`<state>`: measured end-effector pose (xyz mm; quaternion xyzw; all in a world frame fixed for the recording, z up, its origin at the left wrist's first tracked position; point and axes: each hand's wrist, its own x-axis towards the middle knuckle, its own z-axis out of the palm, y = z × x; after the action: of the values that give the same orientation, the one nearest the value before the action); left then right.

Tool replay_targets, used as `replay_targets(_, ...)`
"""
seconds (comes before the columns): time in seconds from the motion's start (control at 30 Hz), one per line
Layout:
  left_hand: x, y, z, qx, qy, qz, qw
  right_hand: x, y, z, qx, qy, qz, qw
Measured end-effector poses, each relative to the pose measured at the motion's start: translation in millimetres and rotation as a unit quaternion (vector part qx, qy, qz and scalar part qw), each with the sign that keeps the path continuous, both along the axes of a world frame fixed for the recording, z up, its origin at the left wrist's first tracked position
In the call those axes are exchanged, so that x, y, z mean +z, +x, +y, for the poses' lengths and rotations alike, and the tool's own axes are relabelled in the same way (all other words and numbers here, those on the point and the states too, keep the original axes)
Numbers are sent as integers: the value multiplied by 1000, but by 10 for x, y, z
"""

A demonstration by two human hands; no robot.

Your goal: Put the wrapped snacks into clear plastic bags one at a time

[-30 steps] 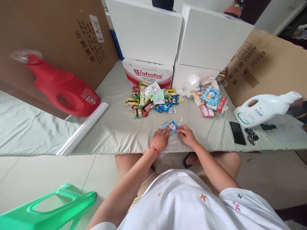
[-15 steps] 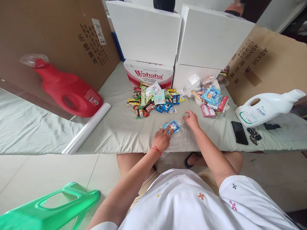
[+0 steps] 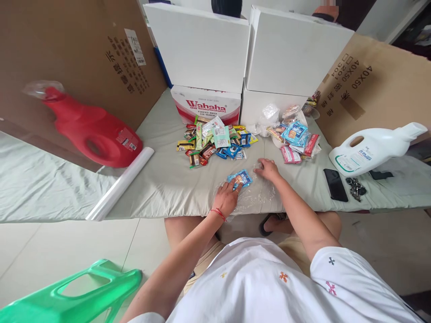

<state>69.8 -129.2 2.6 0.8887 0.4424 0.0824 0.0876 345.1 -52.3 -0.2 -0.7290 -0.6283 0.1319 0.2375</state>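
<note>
A sheet of clear plastic film (image 3: 259, 195) lies crumpled on the cloth in front of me, near the table's front edge. On it rests a blue snack packet (image 3: 243, 177). My left hand (image 3: 227, 197), with a red string on its wrist, lies over the packet's near left part, fingers stretched out and pressing down. My right hand (image 3: 267, 170) is closed in a pinch on the film's far right edge, a little apart from the packet. A mixed pile of wrapped snacks (image 3: 210, 146) lies beyond my hands. More blue packets (image 3: 294, 133) lie in a second pile at the right.
White boxes (image 3: 198, 49) stand along the back, with a Wahaba-style printed carton (image 3: 205, 107) below. At the left are a red detergent bottle (image 3: 97, 132) and a film roll (image 3: 121, 184). A white bottle (image 3: 373, 150), phone (image 3: 336, 185) and keys (image 3: 356, 189) lie right.
My right hand's fingers have closed on the film's edge and lifted it slightly. The left hand stays on the blue packet. The whole view has shifted slightly.
</note>
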Motion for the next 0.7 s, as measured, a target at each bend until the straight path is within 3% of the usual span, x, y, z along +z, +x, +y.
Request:
replay_targets(0.13,-12,-14,7,-24,-32,-12,999,-18,-6,89,24,-21,20,999)
replay_targets(0.33,-11,-11,3,-17,-20,2,1000,102,-156,-157,13,83,2,996)
replay_targets(0.47,-31,-13,6,-22,-14,-13,1000,106,-395,-424,170,43,3,984)
replay_targets(0.6,-64,-26,25,-18,-18,-52,998,162,-400,-654,172,47,18,984)
replay_targets(0.7,-88,-45,60,-14,-32,-105,994,229,-260,-885,263,54,31,963)
